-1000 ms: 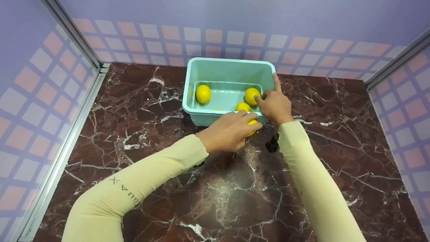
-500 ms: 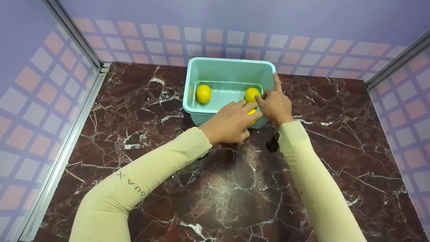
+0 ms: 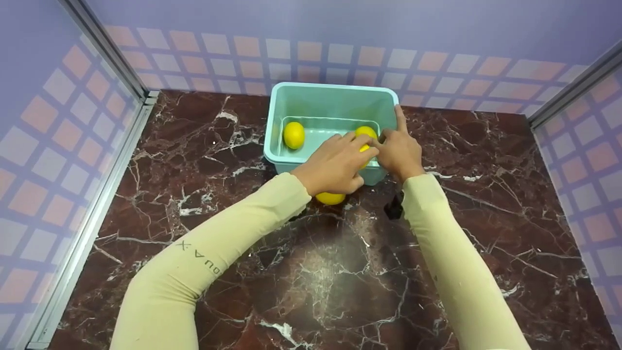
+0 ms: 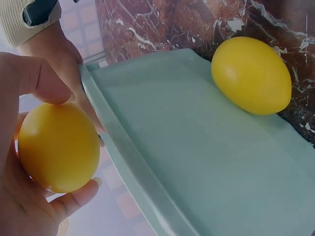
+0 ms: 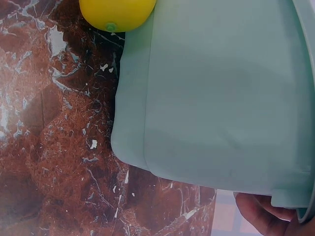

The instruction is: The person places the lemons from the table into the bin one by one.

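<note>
My left hand [image 3: 335,163] holds a yellow lemon [image 4: 59,147] between thumb and fingers, over the near rim of a pale green plastic bin [image 3: 335,86]. My right hand [image 3: 401,153] grips the bin's right rim near the front corner, its index finger lying along the edge. Inside the bin, one lemon [image 3: 294,135] sits at the left and another lemon [image 3: 365,132] at the right, partly covered by my left fingers. Outside, a further lemon [image 3: 330,198] rests on the table against the bin's front wall, partly under my left wrist.
The bin stands on a dark red marbled tabletop [image 3: 218,291], close to the back wall [image 3: 340,29] with its tile pattern. Side panels with metal frames [image 3: 97,204] enclose the table at left and right.
My left hand has moved forward and up with its lemon, from in front of the bin to over its near rim. The lemon on the table has come into sight. My right hand stays put.
</note>
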Action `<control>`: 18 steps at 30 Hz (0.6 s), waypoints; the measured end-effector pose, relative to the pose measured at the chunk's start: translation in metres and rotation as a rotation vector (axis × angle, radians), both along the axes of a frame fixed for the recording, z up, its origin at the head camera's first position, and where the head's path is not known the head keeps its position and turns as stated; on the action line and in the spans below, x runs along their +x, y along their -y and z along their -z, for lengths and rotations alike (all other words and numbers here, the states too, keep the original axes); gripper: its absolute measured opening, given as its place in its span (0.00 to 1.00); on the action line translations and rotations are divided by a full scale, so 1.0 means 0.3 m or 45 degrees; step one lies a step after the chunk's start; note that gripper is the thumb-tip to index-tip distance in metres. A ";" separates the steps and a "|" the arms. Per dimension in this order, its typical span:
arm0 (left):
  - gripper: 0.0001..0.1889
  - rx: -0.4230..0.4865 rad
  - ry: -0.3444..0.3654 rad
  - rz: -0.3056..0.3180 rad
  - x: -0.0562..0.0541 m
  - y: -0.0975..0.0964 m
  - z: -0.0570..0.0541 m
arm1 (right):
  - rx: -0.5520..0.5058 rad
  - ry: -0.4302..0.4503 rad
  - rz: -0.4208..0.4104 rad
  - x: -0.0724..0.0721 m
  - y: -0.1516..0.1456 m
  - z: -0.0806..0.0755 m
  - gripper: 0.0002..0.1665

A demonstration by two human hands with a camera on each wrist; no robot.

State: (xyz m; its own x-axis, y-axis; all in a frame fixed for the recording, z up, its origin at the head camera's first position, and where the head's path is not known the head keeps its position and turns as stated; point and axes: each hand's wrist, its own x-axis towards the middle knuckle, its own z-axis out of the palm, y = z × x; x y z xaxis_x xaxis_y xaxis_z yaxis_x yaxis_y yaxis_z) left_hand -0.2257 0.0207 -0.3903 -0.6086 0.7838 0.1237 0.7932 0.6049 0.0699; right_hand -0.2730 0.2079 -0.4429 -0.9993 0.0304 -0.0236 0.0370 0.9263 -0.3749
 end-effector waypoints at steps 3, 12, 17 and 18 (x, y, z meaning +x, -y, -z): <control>0.26 0.005 0.001 -0.014 -0.013 -0.002 -0.006 | 0.002 -0.002 -0.004 -0.002 -0.001 0.000 0.23; 0.20 -0.006 0.038 -0.060 -0.059 -0.017 -0.025 | -0.006 0.011 0.010 -0.001 -0.003 -0.002 0.20; 0.21 -0.035 0.046 -0.086 -0.078 -0.025 -0.034 | -0.023 0.022 0.021 0.000 -0.001 -0.002 0.21; 0.21 -0.041 0.046 -0.089 -0.081 -0.027 -0.036 | -0.024 0.022 0.023 0.000 -0.001 -0.002 0.21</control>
